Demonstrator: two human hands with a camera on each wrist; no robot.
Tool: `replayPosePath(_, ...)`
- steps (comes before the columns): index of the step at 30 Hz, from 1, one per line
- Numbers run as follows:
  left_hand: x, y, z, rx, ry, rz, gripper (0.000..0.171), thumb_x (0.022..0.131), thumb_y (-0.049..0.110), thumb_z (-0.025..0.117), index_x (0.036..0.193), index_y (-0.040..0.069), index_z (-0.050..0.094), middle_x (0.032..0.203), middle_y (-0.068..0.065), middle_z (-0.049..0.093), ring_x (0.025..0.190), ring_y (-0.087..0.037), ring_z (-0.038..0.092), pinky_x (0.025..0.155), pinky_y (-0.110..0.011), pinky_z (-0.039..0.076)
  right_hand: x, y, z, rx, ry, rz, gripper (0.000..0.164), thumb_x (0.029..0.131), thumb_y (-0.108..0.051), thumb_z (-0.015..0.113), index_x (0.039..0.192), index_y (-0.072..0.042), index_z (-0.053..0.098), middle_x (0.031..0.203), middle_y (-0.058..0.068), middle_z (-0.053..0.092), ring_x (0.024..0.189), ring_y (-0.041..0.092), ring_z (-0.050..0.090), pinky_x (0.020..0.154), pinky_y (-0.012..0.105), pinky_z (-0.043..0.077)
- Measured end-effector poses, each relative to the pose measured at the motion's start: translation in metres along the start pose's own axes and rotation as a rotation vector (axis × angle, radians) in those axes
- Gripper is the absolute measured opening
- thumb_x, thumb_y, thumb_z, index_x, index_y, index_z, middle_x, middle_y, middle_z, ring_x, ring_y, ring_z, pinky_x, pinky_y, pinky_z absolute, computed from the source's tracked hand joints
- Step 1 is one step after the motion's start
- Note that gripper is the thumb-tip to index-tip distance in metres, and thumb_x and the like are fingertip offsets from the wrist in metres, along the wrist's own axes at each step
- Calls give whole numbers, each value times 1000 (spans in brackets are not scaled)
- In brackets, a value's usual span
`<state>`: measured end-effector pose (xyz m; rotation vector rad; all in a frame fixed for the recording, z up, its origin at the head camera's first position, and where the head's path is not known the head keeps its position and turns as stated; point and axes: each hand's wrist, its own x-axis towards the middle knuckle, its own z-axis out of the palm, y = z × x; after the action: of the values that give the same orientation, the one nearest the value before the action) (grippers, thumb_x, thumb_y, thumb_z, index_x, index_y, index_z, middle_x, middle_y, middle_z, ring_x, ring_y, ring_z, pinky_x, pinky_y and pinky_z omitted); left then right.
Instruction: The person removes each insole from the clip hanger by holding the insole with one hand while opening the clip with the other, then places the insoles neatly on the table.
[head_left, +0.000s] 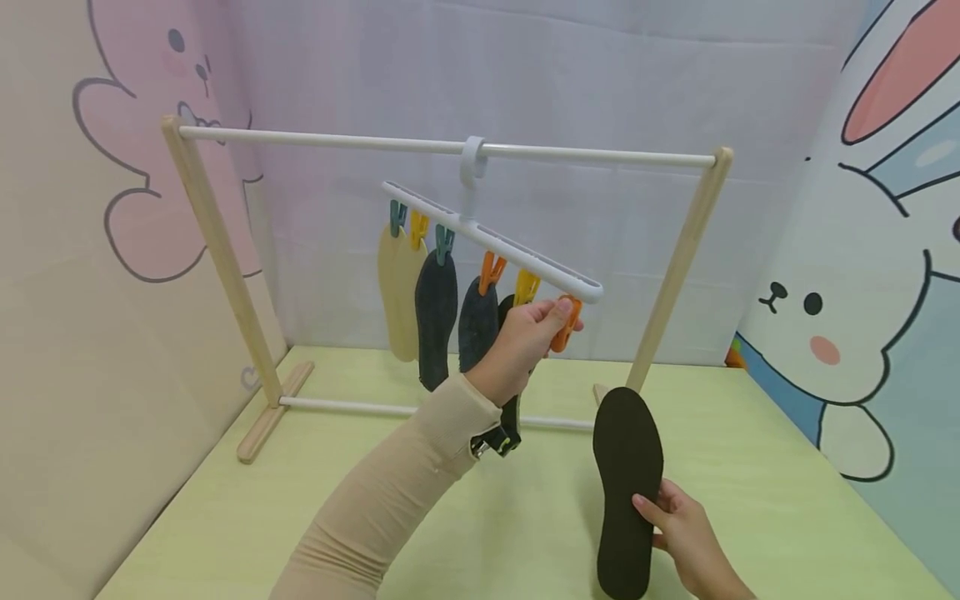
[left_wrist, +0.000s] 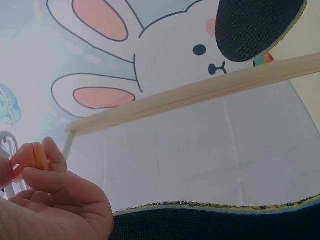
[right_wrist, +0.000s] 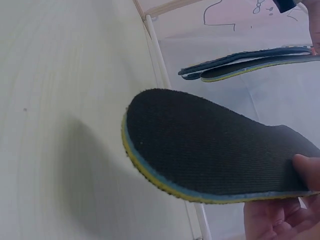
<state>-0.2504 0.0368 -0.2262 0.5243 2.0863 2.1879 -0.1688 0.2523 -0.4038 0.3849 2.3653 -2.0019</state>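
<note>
My left hand (head_left: 521,346) pinches an orange clothespin (head_left: 567,323) at the low right end of a white clip hanger (head_left: 536,261). In my right hand (head_left: 688,533) is a black insole (head_left: 626,467), held upright by its edge with the thumb on its face. Its yellow-and-blue edge shows in the right wrist view. From the hanger's other clothespins hang beige insoles (head_left: 405,308), a dark insole (head_left: 437,321), and a dark blue one (head_left: 476,325). A further black insole, under a yellow clothespin (head_left: 527,287), is partly hidden behind my left hand and forearm.
The hanger hooks over the white top rod (head_left: 322,140) of a wooden-sided rack. The rack's right post (head_left: 678,271) stands behind the held insole, and a low white rod (head_left: 345,407) runs near the pale table (head_left: 360,492). Cartoon-printed walls and a white curtain enclose it.
</note>
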Motion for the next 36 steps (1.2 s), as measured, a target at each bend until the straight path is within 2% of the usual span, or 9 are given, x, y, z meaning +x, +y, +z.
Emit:
replayPosePath(15,2,-2,-1,3,-4,0,33,100,24,51,111,-4,66,87,-3,63,70,-12,40,61,-22,32,-1,2,-11,0,0,29,43,96,-3,55,133,14,40,99,7,67,79,14,64,70,40,54)
replayPosePath(36,2,-2,-1,6,-11,-17,33,100,25,51,110,-3,66,85,-2,63,67,-12,39,60,-22,31,2,10,-33,-70,-33,91,50,98,-9,56,136,16,34,100,7,65,83,16,62,73,45,52)
